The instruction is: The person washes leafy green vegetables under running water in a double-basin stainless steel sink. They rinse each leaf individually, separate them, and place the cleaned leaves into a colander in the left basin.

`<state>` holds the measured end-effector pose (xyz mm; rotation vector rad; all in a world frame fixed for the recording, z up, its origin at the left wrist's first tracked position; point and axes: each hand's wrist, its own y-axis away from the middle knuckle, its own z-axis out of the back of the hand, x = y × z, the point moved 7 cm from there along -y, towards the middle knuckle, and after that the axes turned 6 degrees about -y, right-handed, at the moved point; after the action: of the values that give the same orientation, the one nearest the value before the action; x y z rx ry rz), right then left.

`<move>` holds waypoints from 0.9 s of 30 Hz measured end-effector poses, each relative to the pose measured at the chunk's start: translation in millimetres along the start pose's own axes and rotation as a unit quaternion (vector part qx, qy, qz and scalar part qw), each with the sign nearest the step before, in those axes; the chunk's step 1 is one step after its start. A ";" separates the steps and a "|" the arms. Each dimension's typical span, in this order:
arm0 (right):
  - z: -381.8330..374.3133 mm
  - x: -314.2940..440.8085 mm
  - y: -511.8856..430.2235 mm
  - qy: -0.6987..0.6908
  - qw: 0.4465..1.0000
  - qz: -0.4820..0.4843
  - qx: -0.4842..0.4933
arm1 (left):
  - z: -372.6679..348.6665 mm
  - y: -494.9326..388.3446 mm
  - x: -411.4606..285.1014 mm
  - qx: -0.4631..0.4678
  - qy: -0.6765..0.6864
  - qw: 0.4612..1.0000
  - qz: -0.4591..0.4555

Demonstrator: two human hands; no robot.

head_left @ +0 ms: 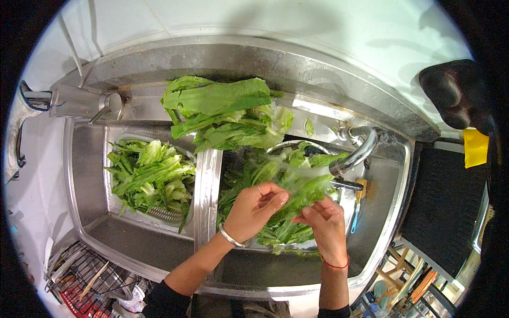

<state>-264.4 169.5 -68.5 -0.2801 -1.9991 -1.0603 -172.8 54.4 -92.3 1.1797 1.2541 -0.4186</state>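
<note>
Under the running chrome faucet (356,153), a green lettuce leaf (308,189) is held between both hands over the right sink basin. My left hand (256,208), with a ring and a silver bangle, pinches its left edge. My right hand (328,226), with a red cord at the wrist, grips its lower right edge. Beneath them, more leaves (286,234) lie in a round metal bowl, partly hidden. A colander (165,216) in the left basin holds a heap of loose leaves (151,175). Another pile of long leaves (222,107) rests on the ledge behind the basins.
A steel divider (206,190) separates the basins. A brush with a blue handle (355,216) lies at the right basin's side. Right of the sink is a black ribbed mat (441,198); a wire rack (85,278) stands at the lower left.
</note>
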 end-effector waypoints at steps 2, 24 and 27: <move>-0.5 3.4 4.4 0.011 1.000 -0.006 0.008 | -3.2 2.5 -1.8 0.005 0.023 1.000 -0.003; 24.9 32.8 24.4 -0.075 0.994 0.067 -0.029 | -53.0 -18.6 -27.5 0.122 0.060 0.990 -0.040; 31.4 33.8 23.9 -0.081 0.991 0.082 -0.069 | -55.1 -24.4 -26.3 0.103 0.019 0.993 -0.053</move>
<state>-290.8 202.4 -38.2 -0.6113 -2.0085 -1.1023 -228.8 82.8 -72.8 1.3023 1.3340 -0.6184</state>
